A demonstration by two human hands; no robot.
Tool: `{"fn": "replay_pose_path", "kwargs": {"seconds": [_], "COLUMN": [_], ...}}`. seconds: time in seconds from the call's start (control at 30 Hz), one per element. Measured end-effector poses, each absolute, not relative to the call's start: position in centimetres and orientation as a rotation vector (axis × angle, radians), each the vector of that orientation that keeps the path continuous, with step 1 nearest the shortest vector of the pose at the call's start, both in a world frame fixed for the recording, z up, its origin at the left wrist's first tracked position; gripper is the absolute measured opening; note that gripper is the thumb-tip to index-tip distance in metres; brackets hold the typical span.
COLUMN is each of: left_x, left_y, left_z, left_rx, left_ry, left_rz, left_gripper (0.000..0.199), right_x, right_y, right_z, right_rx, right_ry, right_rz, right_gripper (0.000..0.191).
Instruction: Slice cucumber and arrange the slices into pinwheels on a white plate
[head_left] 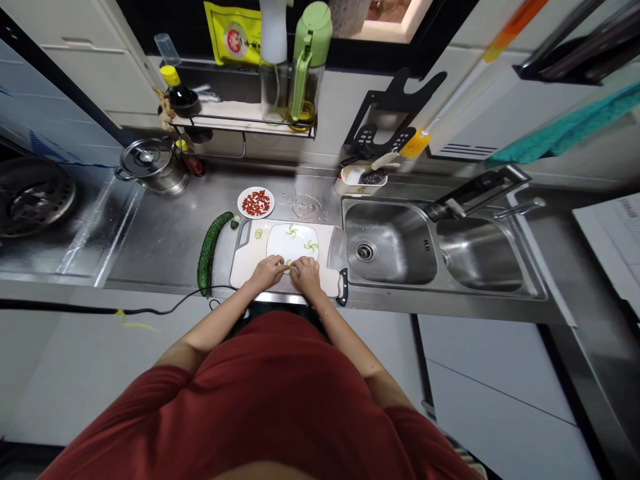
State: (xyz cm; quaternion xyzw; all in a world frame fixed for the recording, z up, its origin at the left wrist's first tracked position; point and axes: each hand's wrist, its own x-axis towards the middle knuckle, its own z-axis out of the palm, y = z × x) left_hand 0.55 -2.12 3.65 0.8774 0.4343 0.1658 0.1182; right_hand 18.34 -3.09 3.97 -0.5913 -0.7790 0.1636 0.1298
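Note:
Both of my hands meet over the front edge of a white square plate point(276, 240) that lies on a pale cutting board point(245, 268). My left hand point(269, 272) and my right hand point(307, 274) are closed in pinches on a small pale-green cucumber slice point(289, 264), partly hidden by the fingers. Two pinwheel-like groups of thin green-edged pieces point(311, 246) sit farther back on the plate. A loose cucumber slice point(259, 234) rests on the board's left part. At the board's right lies a knife point(343, 287) with a black handle.
A long cucumber point(212, 250) lies left of the board, with small cucumber ends point(235, 224) nearby. Behind stands a white dish of red pieces point(256, 203). A double sink point(395, 243) is to the right, a lidded pot point(153, 165) at back left, a bottle shelf point(235, 120) above.

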Motion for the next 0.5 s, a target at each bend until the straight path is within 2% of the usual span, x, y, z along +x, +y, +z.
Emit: {"fn": "replay_pose_path", "kwargs": {"seconds": [0.5], "left_x": [0.76], "left_y": [-2.30], "left_z": [3.73], "left_rx": [2.612], "left_ry": [1.277], "left_rz": [0.510], "left_gripper": [0.029], "right_x": [18.37], "right_y": [-2.88], "right_z": [4.05], "right_rx": [-1.688], "right_ry": [-2.324], "right_rz": [0.400], "right_gripper": [0.015]}}
